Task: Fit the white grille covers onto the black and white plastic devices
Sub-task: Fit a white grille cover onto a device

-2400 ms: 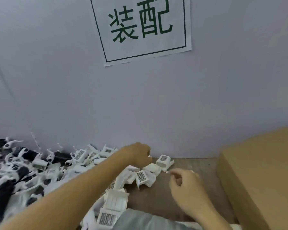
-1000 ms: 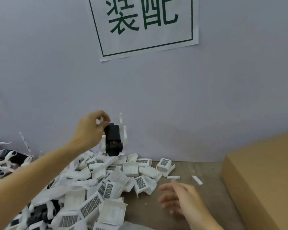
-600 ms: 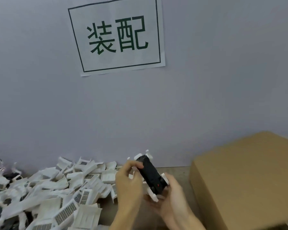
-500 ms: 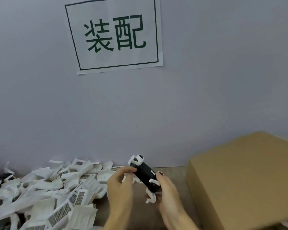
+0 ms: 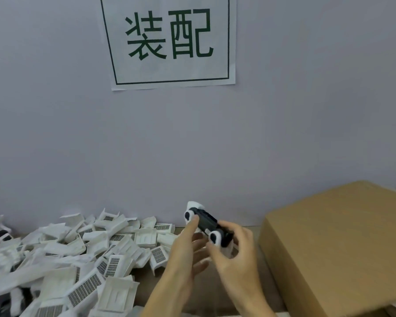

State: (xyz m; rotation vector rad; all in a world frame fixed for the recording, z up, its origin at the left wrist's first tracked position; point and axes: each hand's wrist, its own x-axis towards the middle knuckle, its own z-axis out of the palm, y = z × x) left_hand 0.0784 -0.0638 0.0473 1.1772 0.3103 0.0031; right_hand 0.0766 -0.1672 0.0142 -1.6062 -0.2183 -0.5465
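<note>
- While no cover is yet on it, we hold one black and white device (image 5: 207, 227) in both hands, low and just right of centre frame, raised above the worktop (image 5: 146, 277) and tilted with its far end toward the wall.
- Left hand (image 5: 183, 252): fingers mostly straight, forefinger tip touching the device's upper-left end; we judge it steadies more than grips.
- Right hand (image 5: 234, 252): fingers and thumb curled round the device's lower-right end, grasping it.
- Step in hand, as we judge it: turning the device to find the face that takes a cover. Which face is up we cannot tell; the picture is blurred there.
- Next move calls for: one hand freed to pick a single white grille cover (image 5: 158, 256) from the pile (image 5: 82, 259), grille side outward, then lined up and pressed home against the device.
- Pile of covers: lower left of the frame, heaped and overlapping on the worktop, several lying grille-up, others showing their hollow backs.
- Further devices (image 5: 0, 235): dark bodies part-buried at the far left edge.
- Cardboard box (image 5: 334, 245): lower right, closed, just beside the right hand; it crowds that side.
- Paper sign (image 5: 169, 40) with green characters: upper centre, on the grey wall (image 5: 306, 110).
- In the way: covers tangled together, so one may drag its neighbours along.
</note>
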